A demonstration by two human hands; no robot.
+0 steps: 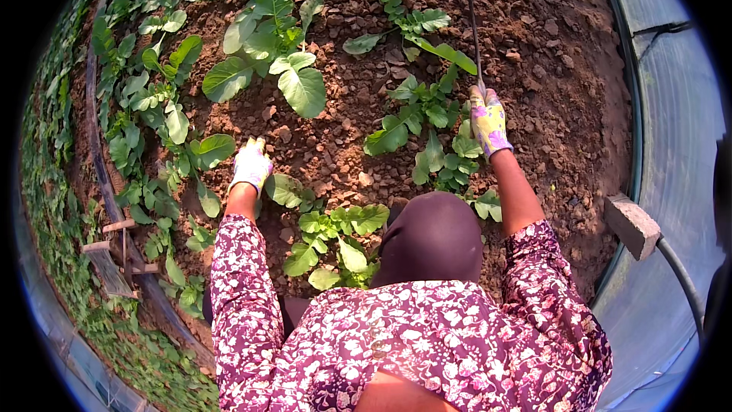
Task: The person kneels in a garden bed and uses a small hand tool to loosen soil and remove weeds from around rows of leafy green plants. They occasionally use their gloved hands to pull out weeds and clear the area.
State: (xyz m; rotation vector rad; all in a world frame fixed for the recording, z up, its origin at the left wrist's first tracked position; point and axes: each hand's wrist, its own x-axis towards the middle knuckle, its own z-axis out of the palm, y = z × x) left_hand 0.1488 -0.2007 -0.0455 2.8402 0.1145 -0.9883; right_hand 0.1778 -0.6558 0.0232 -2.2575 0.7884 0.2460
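My right hand (489,123), in a yellow glove with purple flowers, grips the handle of a hand hoe (474,34). The hoe's thin metal neck reaches away from me, and its wide blade lies at the loose brown soil (537,97). My left hand (251,164), in a similar patterned glove, is low over the soil among the leaves; its fingertips point away and I cannot tell whether they hold anything. Between my hands grow leafy green plants (337,226), with a larger plant (273,28) farther ahead. Another leafy plant (426,106) stands just left of my right hand.
Translucent plastic sheeting (669,120) borders the bed on the right, with a concrete block (632,226) and a grey pipe (680,274) against it. On the left run a dark hose (96,109) and dense greenery (48,154). A small wooden frame (106,266) stands by the hose.
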